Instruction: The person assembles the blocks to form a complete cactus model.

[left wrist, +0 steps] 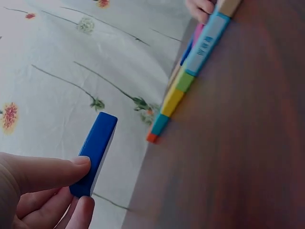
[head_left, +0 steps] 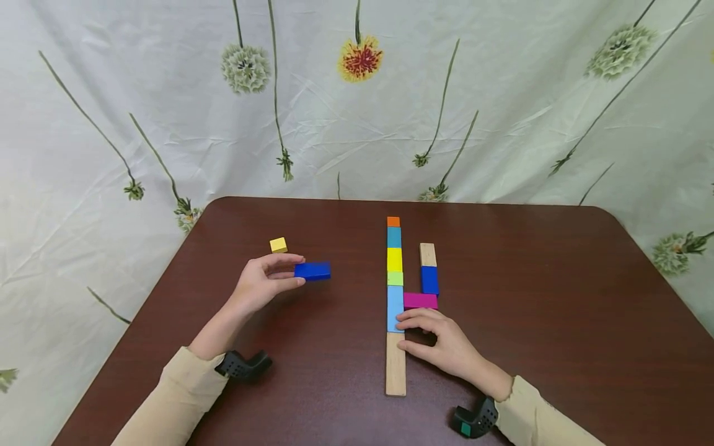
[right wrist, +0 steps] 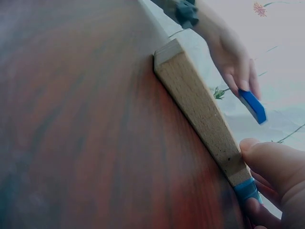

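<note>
My left hand (head_left: 259, 284) pinches a dark blue block (head_left: 312, 271) between thumb and fingers, left of a long row of blocks. In the left wrist view that blue block (left wrist: 97, 148) points away from the thumb, clear of the tabletop. The row runs from a plain wooden block (head_left: 395, 365) through light blue (head_left: 395, 306), green, yellow and teal pieces to a small orange block (head_left: 393, 221). My right hand (head_left: 446, 347) rests at this row, fingertips by the light blue block and thumb (right wrist: 257, 150) against the wooden one. A magenta block (head_left: 421, 300) lies crosswise beside the row.
Beyond the magenta block, a second blue block (head_left: 429, 280) and a short wooden block (head_left: 427, 254) line up parallel to the row. A small yellow block (head_left: 278, 245) sits behind my left hand. The dark brown table (head_left: 558, 279) ends at a flower-patterned cloth (head_left: 502, 74).
</note>
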`<state>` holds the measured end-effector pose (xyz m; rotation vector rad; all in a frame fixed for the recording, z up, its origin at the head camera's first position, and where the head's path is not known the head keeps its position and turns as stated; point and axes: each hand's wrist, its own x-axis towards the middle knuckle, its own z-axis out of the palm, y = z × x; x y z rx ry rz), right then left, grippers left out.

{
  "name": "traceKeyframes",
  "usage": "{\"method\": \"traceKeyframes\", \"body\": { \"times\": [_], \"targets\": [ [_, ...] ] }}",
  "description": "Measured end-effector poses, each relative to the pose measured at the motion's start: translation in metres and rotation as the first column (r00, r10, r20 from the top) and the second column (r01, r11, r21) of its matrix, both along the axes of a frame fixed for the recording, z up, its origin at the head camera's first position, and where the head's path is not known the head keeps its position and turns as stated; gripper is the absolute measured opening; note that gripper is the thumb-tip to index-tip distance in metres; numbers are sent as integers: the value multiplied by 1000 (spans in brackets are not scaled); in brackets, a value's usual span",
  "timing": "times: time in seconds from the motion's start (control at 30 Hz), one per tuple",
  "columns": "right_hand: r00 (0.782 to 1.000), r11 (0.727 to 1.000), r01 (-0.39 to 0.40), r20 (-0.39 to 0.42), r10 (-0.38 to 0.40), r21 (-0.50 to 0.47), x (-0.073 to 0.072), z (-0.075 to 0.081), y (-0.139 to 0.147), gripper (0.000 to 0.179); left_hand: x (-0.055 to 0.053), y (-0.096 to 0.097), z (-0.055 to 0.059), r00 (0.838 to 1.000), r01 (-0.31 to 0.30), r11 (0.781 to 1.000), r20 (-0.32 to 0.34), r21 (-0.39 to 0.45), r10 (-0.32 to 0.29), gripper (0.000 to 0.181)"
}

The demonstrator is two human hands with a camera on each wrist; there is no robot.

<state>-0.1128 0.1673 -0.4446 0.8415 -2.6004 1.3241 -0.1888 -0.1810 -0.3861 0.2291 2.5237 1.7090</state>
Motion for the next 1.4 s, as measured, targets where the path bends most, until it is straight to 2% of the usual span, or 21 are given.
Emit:
{"method": "traceKeyframes", "body": {
  "times": [0.3, 0.47, 0.7, 1.0, 1.4],
  "targets": [
    [1000, 1000, -2, -6, 2, 6, 0, 0, 0, 27, -31, 30, 11, 999, 46, 996, -16, 71, -45, 41],
    [1000, 1000, 5, 9, -5, 13, 1, 1, 0, 28, -46, 43, 9, 996, 92, 992, -21, 89, -91, 40],
    [1000, 1000, 4, 1, -4, 12, 1, 0, 1, 27, -63, 61, 1, 993, 116, 987, -38, 115, -112, 39],
    [1000, 1000, -1, -8, 1, 15, 0, 0, 1, 27, -77, 78, -8, 995, 98, 993, -31, 62, -96, 38],
    [1000, 1000, -2, -6, 2, 18, 0, 0, 1, 27, -89, 92, -24, 996, 85, 996, 21, 17, -86, 35]
  ]
}}
